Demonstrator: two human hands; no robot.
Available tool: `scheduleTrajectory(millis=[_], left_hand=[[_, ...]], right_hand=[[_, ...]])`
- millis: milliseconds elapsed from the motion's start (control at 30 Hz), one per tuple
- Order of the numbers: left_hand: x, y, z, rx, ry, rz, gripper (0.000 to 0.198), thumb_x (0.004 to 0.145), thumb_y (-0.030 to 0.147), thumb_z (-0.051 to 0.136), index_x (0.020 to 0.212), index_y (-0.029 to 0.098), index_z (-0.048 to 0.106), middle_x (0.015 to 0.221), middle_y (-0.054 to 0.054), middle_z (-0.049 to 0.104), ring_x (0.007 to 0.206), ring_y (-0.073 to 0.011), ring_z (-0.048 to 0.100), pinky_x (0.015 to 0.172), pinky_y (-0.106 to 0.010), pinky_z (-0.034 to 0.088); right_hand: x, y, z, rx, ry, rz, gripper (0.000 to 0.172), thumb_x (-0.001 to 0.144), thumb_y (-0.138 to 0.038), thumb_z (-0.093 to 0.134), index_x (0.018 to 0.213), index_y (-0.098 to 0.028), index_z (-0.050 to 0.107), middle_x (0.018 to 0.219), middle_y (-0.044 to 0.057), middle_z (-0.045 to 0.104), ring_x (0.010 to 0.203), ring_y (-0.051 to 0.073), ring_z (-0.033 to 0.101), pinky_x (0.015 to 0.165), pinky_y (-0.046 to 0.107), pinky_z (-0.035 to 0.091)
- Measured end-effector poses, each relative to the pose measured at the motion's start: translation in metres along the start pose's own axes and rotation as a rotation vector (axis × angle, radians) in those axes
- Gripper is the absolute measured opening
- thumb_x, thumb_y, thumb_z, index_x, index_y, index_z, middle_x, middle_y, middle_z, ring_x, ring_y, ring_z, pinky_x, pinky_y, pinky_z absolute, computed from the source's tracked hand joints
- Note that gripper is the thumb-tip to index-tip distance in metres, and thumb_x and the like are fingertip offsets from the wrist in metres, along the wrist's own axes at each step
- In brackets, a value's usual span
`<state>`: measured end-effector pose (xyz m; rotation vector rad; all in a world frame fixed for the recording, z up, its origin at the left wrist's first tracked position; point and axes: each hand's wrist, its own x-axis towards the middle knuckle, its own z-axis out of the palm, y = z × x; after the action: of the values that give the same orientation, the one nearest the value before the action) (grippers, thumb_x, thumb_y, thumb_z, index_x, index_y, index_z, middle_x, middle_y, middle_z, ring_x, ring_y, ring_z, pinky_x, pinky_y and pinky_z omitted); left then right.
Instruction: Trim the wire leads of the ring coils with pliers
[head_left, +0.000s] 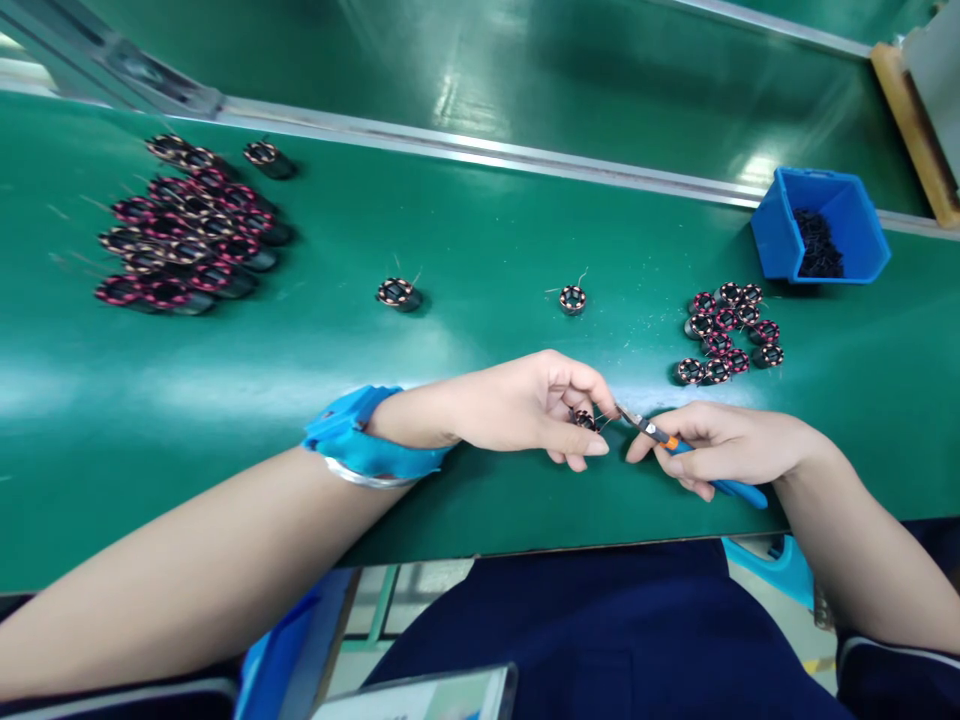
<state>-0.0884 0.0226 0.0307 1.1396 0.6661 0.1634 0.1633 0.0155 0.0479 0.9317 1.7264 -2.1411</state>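
I see the left hand [551, 410] at four o'clock from my view's centre, its grip curled closed around a wound stator core [583, 420]. The right hand [716, 445] has its grip wrapped on the blue-handled pliers [670, 442]; their tips are near the left fingers [589, 382], but I cannot tell if they touch. From this core, on the green tabletop [480, 340], a loose stator [572, 299] stands at twelve o'clock, a blue bin [774, 225] at two, a stator pile [187, 235] at ten.

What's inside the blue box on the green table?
Inside the blue box there's a heap of small, thin, dark pieces. I can't tell exactly what they are. The heap covers whatever lies beneath it.
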Motion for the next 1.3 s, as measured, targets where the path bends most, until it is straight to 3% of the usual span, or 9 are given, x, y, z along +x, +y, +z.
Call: scheduleTrajectory(millis=[600,867,1067,1133,1233,1300], left_hand=[[0.001,0.000,-0.001,-0.023,-0.006,0.003,0.043,0.073,0.024,0.076,0.109,0.009,0.058,0.072,-0.004,0.068,0.064,-0.0125,0.067,0.058,-0.020,0.053],[0.001,-0.002,0.000,0.003,0.017,-0.034,0.045,0.069,0.028,0.079,0.105,0.010,0.058,0.073,-0.006,0.070,0.064,-0.0143,0.068,0.059,-0.022,0.055],[0.002,-0.006,0.000,0.065,0.004,0.041,0.038,0.073,0.028,0.075,0.104,0.011,0.060,0.076,-0.005,0.070,0.067,-0.0145,0.068,0.061,-0.024,0.055],[0.000,-0.006,0.004,0.255,0.132,0.163,0.035,0.075,0.028,0.072,0.104,0.011,0.062,0.082,-0.007,0.071,0.070,-0.0145,0.067,0.064,-0.025,0.054],[-0.006,-0.008,0.009,0.772,0.488,0.370,0.032,0.080,0.027,0.068,0.108,0.012,0.065,0.097,-0.009,0.071,0.085,-0.0183,0.067,0.076,-0.031,0.053],[-0.012,-0.015,0.006,1.063,0.666,0.412,0.031,0.083,0.026,0.065,0.111,0.012,0.065,0.106,-0.010,0.070,0.098,-0.0220,0.065,0.085,-0.035,0.052]], right_hand=[[-0.001,0.006,0.000,0.043,0.006,-0.046,0.035,0.094,-0.027,0.044,0.122,-0.006,0.051,0.061,-0.003,0.054,0.054,0.005,0.054,0.054,0.017,0.043],[0.002,0.011,0.001,0.201,0.010,-0.085,0.043,0.085,-0.026,0.049,0.121,-0.002,0.051,0.064,-0.001,0.056,0.054,0.007,0.055,0.057,0.022,0.047],[0.003,0.011,-0.001,0.219,0.017,-0.033,0.047,0.082,-0.029,0.052,0.120,-0.003,0.052,0.065,0.000,0.056,0.053,0.009,0.056,0.056,0.023,0.046],[0.002,0.012,0.001,0.229,0.019,-0.051,0.048,0.082,-0.032,0.053,0.120,-0.004,0.052,0.065,0.000,0.055,0.053,0.009,0.055,0.055,0.023,0.045],[-0.002,0.016,0.005,0.230,0.043,-0.060,0.049,0.085,-0.038,0.053,0.122,-0.005,0.051,0.067,0.000,0.054,0.055,0.009,0.055,0.059,0.024,0.045],[-0.005,0.021,0.007,0.219,0.088,-0.035,0.051,0.088,-0.041,0.053,0.126,-0.007,0.050,0.071,0.000,0.053,0.060,0.009,0.057,0.065,0.024,0.045]])
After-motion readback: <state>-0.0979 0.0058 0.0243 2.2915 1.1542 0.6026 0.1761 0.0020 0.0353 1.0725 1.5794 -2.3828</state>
